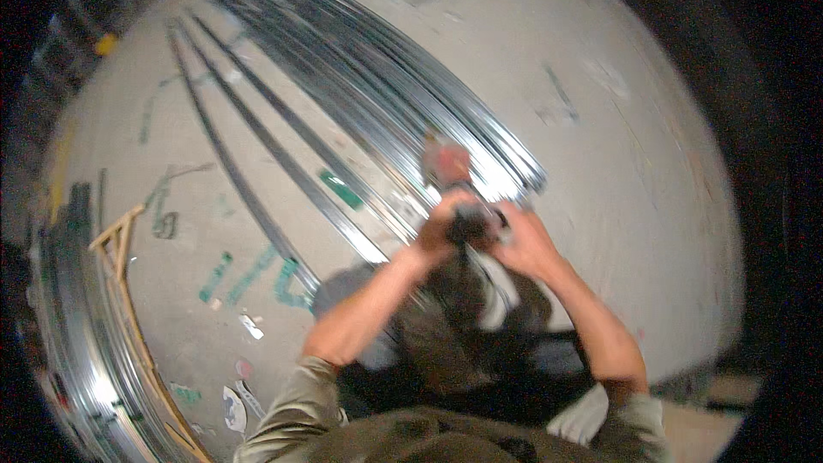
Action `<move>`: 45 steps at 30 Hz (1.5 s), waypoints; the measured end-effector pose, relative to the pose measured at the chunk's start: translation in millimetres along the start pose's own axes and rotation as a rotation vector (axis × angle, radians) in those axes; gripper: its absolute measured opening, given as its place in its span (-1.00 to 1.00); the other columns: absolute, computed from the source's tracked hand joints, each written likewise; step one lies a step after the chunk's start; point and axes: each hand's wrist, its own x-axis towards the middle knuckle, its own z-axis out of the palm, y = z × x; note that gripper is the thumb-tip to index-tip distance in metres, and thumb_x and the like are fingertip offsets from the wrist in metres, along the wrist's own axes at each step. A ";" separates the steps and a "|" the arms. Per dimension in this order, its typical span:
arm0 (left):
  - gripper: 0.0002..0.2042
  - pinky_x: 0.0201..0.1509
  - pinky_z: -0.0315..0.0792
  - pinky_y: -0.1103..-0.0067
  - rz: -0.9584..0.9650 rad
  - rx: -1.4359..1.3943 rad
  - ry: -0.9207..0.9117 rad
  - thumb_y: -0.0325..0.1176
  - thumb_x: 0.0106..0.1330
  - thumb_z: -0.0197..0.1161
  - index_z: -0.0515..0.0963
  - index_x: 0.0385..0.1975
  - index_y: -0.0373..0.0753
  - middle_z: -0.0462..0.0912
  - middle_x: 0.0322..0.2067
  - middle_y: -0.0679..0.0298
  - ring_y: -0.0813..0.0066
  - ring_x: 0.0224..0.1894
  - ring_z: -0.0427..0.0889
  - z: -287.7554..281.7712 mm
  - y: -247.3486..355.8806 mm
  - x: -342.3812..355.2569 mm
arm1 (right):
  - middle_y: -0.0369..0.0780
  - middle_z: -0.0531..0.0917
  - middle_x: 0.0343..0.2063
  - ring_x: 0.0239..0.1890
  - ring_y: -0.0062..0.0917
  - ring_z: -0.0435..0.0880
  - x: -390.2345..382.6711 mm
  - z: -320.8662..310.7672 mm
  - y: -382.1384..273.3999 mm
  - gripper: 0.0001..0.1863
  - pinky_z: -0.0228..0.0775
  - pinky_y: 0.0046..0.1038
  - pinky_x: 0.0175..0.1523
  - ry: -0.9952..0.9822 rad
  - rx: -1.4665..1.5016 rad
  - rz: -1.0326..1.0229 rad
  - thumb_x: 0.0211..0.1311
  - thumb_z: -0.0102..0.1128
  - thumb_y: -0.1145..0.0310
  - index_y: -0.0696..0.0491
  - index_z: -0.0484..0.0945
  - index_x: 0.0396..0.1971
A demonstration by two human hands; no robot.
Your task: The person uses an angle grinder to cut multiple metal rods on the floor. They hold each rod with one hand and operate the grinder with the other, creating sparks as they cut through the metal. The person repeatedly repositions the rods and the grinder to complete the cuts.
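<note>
Head | tool [453, 173] | red-and-black, blurred | held: left hand [439, 227], right hand [521, 242]

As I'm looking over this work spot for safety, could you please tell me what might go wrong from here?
The red-and-black tool, gripped by the left hand and right hand, could slip and strike the bundled metal profiles.
Both hands are bare, so metal edges might cut them.
The separate metal profiles stretch along the floor toward the person and might trip them.
</note>
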 end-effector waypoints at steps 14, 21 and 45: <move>-0.77 -0.20 0.57 0.57 -0.846 -1.373 0.030 -0.26 0.42 0.11 0.60 -0.22 -0.30 0.73 -0.33 0.22 0.44 -0.34 0.72 17.3 -30.0 12.6 | -0.08 0.70 -0.40 -0.35 -0.25 0.73 9.0 -16.1 -21.1 -0.48 0.56 -0.31 -0.17 0.016 0.055 -0.048 0.12 0.46 0.18 0.13 0.58 0.03; -0.75 -0.09 0.56 0.56 -0.804 -1.260 0.087 -0.24 0.43 0.14 0.59 -0.15 -0.32 0.72 -0.31 0.24 0.43 -0.27 0.72 11.7 -19.5 11.4 | -0.16 0.68 -0.39 -0.35 -0.44 0.67 10.6 -6.3 -20.2 -0.53 0.54 -0.38 -0.14 0.122 0.199 -0.079 0.10 0.45 0.25 0.13 0.59 -0.01; -0.20 0.27 0.35 0.32 -0.496 -0.415 -0.176 -0.19 -0.01 0.43 0.22 0.25 -0.32 0.44 0.02 0.12 0.22 0.13 0.48 68.3 23.7 -5.0 | -0.22 0.71 -0.23 -0.21 -0.53 0.68 4.8 20.1 35.0 -0.53 0.55 -0.50 -0.06 0.104 1.334 0.638 0.34 0.26 0.01 0.16 0.60 -0.09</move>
